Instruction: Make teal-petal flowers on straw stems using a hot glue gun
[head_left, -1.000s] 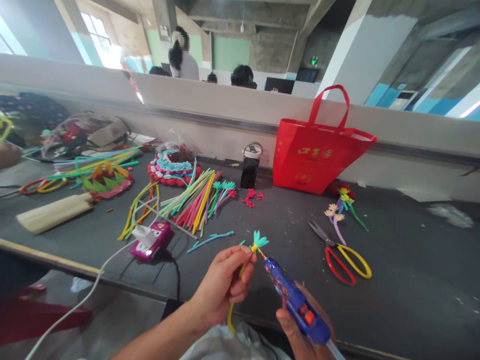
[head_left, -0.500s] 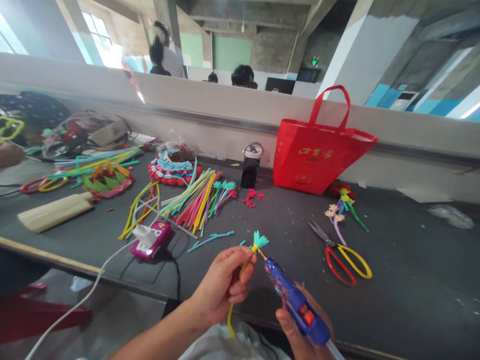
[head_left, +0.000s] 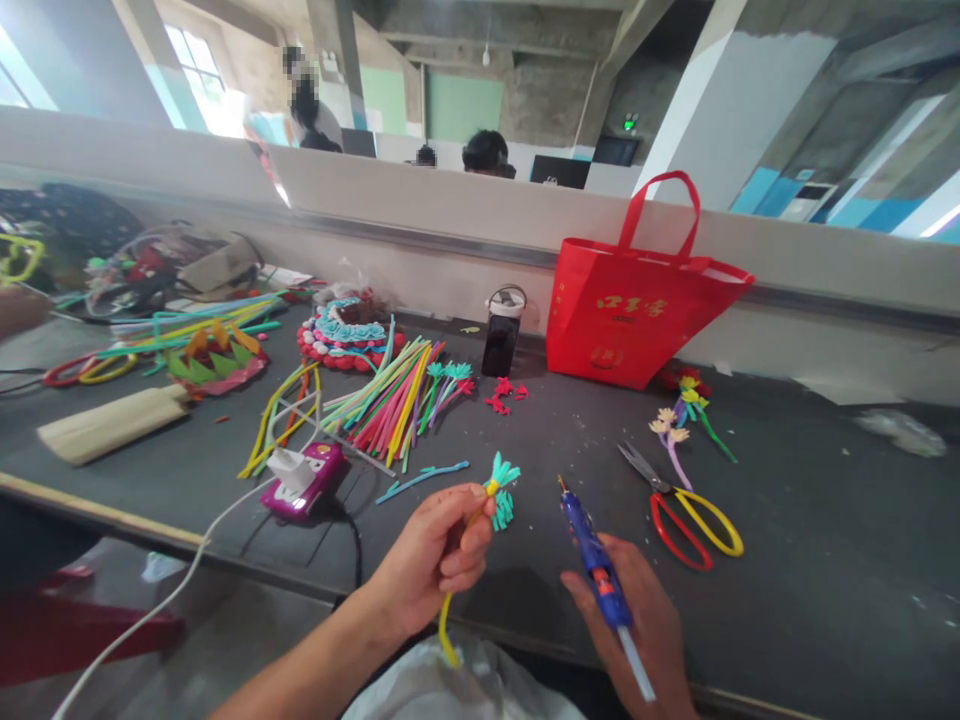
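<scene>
Between thumb and fingers, my left hand point(head_left: 435, 545) pinches a yellow pipe-cleaner stem point(head_left: 448, 630) topped by a turquoise pipe-cleaner flower point(head_left: 502, 473). Just below that flower, a second turquoise tufted piece point(head_left: 503, 512) shows beside my fingers. My right hand point(head_left: 637, 610) is wrapped round a blue hot glue gun point(head_left: 594, 555), its nozzle pointing up and away from me, apart from the flower. A clear glue stick point(head_left: 636, 665) protrudes from its back end. Scissors point(head_left: 679, 505) with one red and one yellow handle lie open to the right of the glue gun.
Loose pipe cleaners point(head_left: 390, 405) lie in a heap at centre left, near a purple power socket point(head_left: 306, 480) with a white plug. A red bag point(head_left: 630, 310) stands at the back beside a dark phone point(head_left: 500, 345). Finished flowers point(head_left: 670, 428) lie before it. Another person's hand point(head_left: 19, 310) is far left.
The glue gun has drawn back from the flower, to the right. My left hand has shifted slightly left with the stem, and the second turquoise piece has come into view.
</scene>
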